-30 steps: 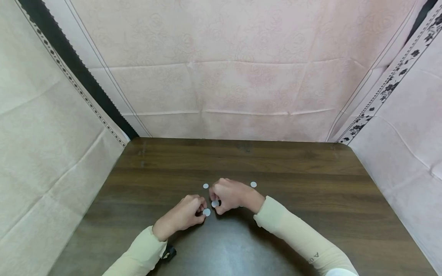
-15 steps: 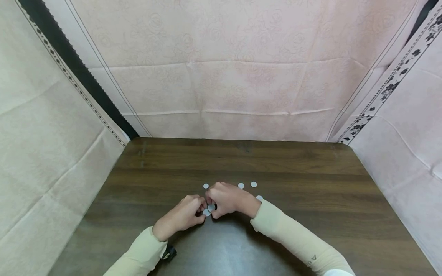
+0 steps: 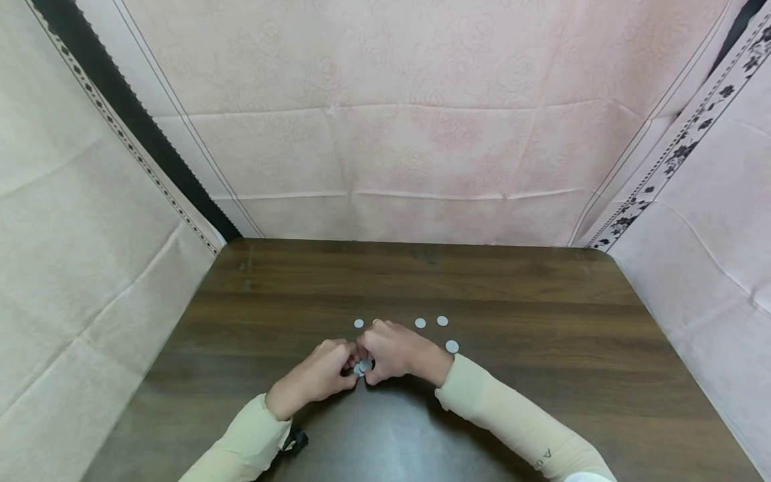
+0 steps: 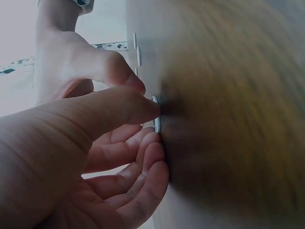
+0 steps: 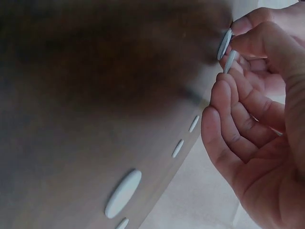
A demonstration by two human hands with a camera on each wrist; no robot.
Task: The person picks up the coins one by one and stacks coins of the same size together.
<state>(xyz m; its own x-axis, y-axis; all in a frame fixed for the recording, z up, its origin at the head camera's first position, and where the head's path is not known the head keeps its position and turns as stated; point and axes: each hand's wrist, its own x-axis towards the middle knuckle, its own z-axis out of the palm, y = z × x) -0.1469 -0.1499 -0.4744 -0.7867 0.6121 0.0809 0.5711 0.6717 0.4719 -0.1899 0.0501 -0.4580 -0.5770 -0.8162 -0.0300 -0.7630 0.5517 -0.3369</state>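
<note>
In the head view my left hand [image 3: 322, 371] rests on the table, its thumb and fingers pinching the edges of a white round disc [image 3: 358, 370] that lies at the tabletop. My right hand [image 3: 391, 351] holds a second white disc [image 5: 229, 62] between thumb and finger. This second disc [image 3: 366, 365] partly overlaps the first in the head view. From the right wrist view, the lower disc [image 5: 224, 45] sits by the left fingertips, with the other just above it and slightly tilted. Whether the two touch, I cannot tell.
Behind the hands several more white discs lie flat on the brown wooden table [image 3: 512, 288]: one at left [image 3: 359, 323], one half hidden by the right hand, others right, including a near disc [image 3: 452, 346]. Pale patterned cloth [image 3: 391, 154] hangs around the table.
My right hand has moved left and nearer to me, bringing its disc over the one at my left hand. Discs it covered now show. My left hand stays put.
</note>
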